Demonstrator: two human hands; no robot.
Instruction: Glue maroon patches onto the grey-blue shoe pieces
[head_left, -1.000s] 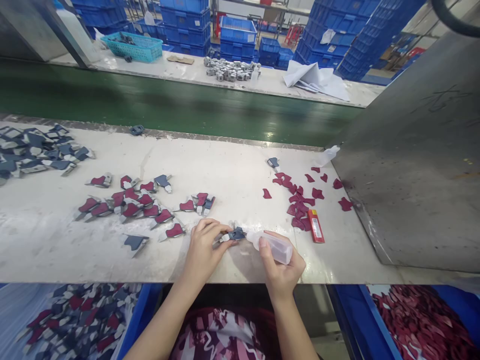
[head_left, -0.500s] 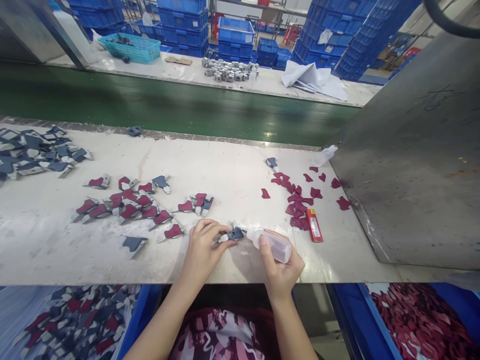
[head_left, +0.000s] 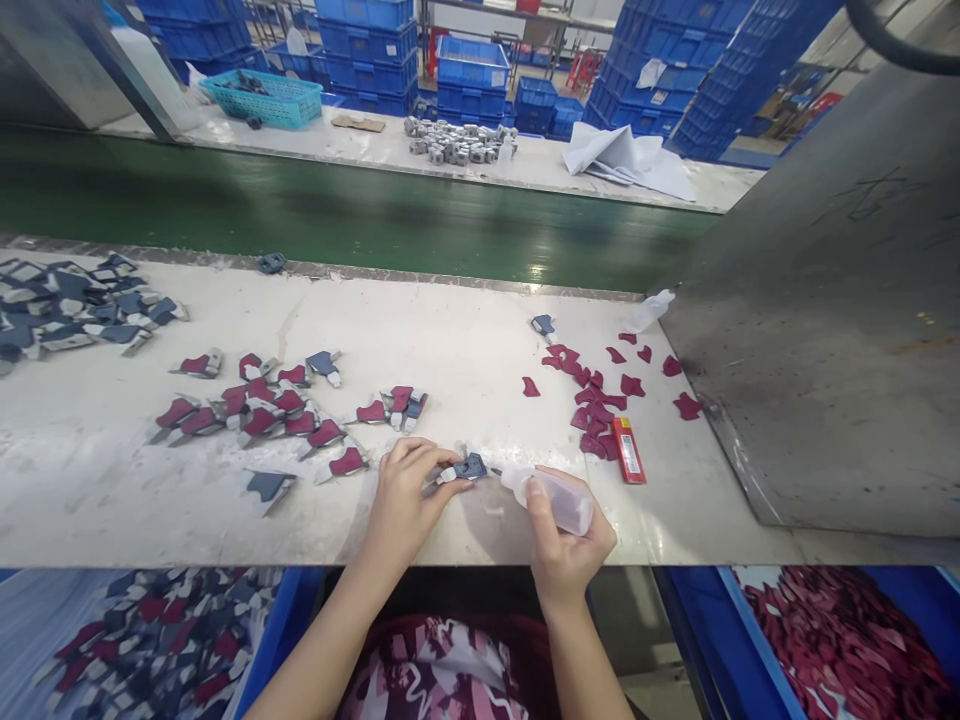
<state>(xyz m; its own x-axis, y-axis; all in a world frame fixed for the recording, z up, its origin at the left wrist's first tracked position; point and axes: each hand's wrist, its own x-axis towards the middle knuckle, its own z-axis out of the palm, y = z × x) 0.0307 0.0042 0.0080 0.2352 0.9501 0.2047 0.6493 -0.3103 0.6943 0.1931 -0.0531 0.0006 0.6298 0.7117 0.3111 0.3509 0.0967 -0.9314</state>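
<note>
Near the table's front edge, my left hand [head_left: 409,495] pinches a blue and grey part [head_left: 471,466] between thumb and fingers. My right hand [head_left: 570,550] is wrapped round a translucent squeeze bottle [head_left: 559,500], its thin tip pointing left, a small gap from the part. Several maroon pieces [head_left: 592,410] lie loose to the right, beside a red box [head_left: 628,452]. Parts with maroon tops [head_left: 259,420] are grouped to the left. One blue-topped part [head_left: 268,487] lies left of my left hand.
A pile of blue and grey parts [head_left: 75,305] is at the far left. A metal panel [head_left: 832,300] stands at the right. Beyond the green strip [head_left: 337,215] are a turquoise basket [head_left: 292,104] and grey parts [head_left: 457,142]. Below the table are bins of parts [head_left: 172,630] and maroon pieces [head_left: 847,630].
My right hand has moved slightly right with the bottle, drawing its tip away from the part. My left hand stays where it was.
</note>
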